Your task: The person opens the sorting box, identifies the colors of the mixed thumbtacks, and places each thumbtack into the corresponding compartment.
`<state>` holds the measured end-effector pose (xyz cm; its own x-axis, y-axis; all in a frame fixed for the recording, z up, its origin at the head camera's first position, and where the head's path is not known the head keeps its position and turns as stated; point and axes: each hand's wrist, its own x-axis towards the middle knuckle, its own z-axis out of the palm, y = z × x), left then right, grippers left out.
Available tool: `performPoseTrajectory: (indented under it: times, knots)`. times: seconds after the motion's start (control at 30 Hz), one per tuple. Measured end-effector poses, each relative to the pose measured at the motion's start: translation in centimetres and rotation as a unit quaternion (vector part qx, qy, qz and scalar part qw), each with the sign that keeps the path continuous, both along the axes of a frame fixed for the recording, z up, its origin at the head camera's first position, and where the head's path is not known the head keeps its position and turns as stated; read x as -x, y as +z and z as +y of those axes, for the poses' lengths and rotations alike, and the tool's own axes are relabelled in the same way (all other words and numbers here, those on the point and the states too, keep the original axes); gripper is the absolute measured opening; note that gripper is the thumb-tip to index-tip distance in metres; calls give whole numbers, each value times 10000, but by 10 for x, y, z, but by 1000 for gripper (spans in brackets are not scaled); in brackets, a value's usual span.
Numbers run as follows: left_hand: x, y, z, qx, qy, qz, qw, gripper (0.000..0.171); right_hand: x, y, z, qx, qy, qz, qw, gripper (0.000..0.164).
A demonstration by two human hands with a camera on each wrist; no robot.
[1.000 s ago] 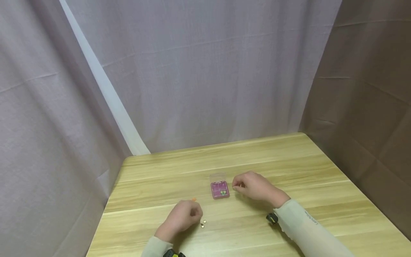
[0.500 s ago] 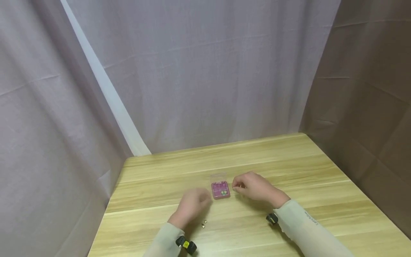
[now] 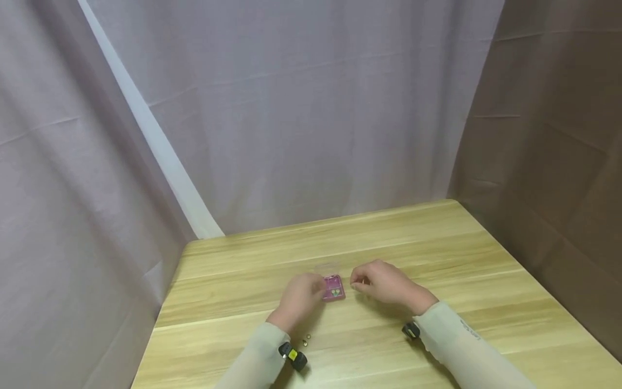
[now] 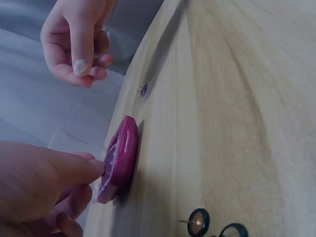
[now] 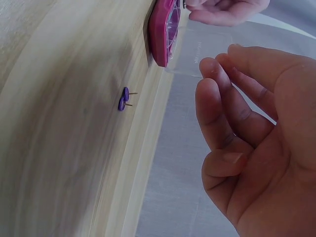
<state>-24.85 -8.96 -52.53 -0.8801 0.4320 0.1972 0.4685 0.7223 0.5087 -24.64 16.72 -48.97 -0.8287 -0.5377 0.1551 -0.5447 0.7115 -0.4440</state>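
Note:
A small pink box (image 3: 334, 299) with a divided inside stands open mid-table; its clear lid (image 5: 197, 54) is folded back. Small greenish pieces (image 3: 335, 292) lie in one front compartment. My left hand (image 3: 300, 297) is at the box's left side, and in the left wrist view its thumb and fingers pinch a small dark thumbtack (image 4: 104, 170) at the opening; the fingers hide most of it. To the right of the box, my right hand (image 3: 384, 281) stays loosely curled, with nothing visible in it. Beneath it, two purple thumbtacks (image 5: 126, 94) lie points up.
Two dark-rimmed thumbtacks (image 4: 198, 222) lie on the wooden table (image 3: 233, 302) near the left wrist, the visible point sticking up. Grey curtains (image 3: 311, 119) hang behind and beside the table.
My left hand has moved from beside the loose thumbtacks up and right to the box. An orange spot seen earlier behind that hand no longer shows. The right hand has stayed put.

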Motion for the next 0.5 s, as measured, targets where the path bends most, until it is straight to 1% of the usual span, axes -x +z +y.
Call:
performPoseTrajectory:
  times: [0.23, 0.5]
  knots:
    - [3, -3, 1, 86, 60, -21, 9999, 11, 0, -1, 1, 13, 3, -14, 10000, 8]
    - [4, -2, 3, 32, 104, -95, 9999, 12, 0, 3, 1, 54, 23, -20, 10000, 8]
